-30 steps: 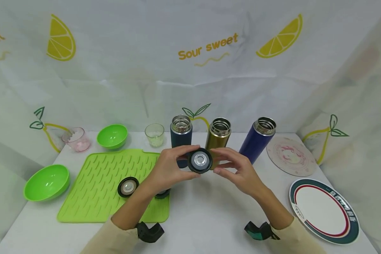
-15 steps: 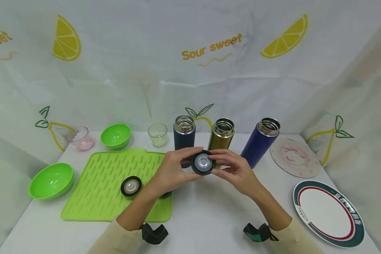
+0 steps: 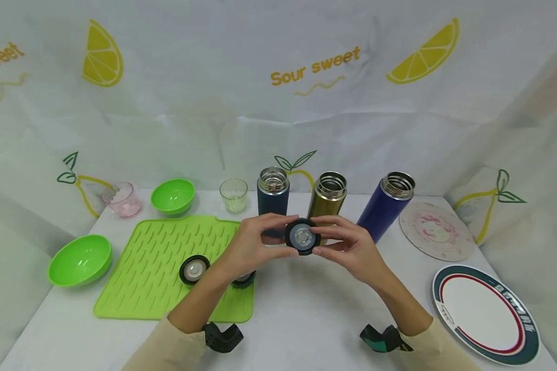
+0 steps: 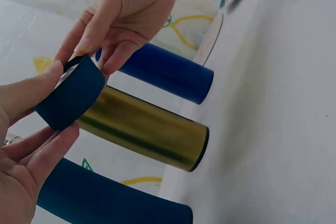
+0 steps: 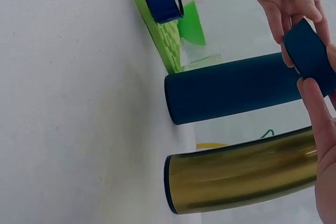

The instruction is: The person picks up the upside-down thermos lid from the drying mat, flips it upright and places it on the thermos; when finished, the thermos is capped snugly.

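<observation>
Both hands are up over the white table [image 3: 301, 314], left hand [image 3: 250, 247] and right hand [image 3: 353, 250] pinching one dark bottle lid [image 3: 301, 237] by its rim, underside toward the camera. It looks light, rigid and smooth-walled, so gripping the sides seems best. Behind it stand the teal bottle [image 3: 272, 193], gold bottle [image 3: 328, 197] and blue bottle [image 3: 389, 205], all uncapped.

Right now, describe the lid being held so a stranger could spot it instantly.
Find the three open bottles at the table's back; in front of the gold bottle, both hands hold a dark lid. Unlike the two lids on the green mat, it is raised, silver inside facing the camera.
</observation>
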A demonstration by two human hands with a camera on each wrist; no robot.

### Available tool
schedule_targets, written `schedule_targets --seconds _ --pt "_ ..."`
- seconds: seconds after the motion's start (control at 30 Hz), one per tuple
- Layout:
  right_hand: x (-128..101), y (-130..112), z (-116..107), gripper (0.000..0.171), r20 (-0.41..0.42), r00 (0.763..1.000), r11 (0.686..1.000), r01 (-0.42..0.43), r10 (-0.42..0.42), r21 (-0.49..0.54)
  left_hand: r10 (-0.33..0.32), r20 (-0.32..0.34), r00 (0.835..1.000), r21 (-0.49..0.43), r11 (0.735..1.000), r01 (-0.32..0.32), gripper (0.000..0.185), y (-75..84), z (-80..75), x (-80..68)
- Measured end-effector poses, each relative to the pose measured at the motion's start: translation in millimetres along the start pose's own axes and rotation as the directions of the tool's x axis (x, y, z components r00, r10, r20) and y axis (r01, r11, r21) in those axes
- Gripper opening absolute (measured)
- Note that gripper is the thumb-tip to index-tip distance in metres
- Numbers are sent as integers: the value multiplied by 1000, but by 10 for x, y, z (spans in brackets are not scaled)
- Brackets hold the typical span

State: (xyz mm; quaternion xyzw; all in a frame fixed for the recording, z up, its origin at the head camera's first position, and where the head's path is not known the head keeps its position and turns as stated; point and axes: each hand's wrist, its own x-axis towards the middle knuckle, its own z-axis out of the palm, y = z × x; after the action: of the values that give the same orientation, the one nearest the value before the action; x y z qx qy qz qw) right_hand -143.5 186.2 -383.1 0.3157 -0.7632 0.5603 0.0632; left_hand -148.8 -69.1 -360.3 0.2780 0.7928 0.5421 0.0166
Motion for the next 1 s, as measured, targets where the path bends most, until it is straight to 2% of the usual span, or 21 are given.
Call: schedule_targets --seconds 0.17,0.47,0.67,0.83,1.0 --pt "14 12 -7 38 -13 1000 1000 25 -25 -5 -41 -33 999 -19 999 40 44 14 1 22" --pt "33 20 32 33 -25 998 999 50 -50 -2 -50 -93 994 -15 999 49 38 18 4 15" --pt "45 -8 42 26 -23 999 999 42 -41 29 24 -141 990 -10 1000 -25 34 48 6 4" --pt "53 -25 48 19 -18 999 996 35 -34 81 83 -151 985 -15 996 -86 30 51 13 -6" --pt "59 -23 41 28 -23 1000 992 15 -12 127 144 -140 980 -7 989 -146 25 39 39 -18"
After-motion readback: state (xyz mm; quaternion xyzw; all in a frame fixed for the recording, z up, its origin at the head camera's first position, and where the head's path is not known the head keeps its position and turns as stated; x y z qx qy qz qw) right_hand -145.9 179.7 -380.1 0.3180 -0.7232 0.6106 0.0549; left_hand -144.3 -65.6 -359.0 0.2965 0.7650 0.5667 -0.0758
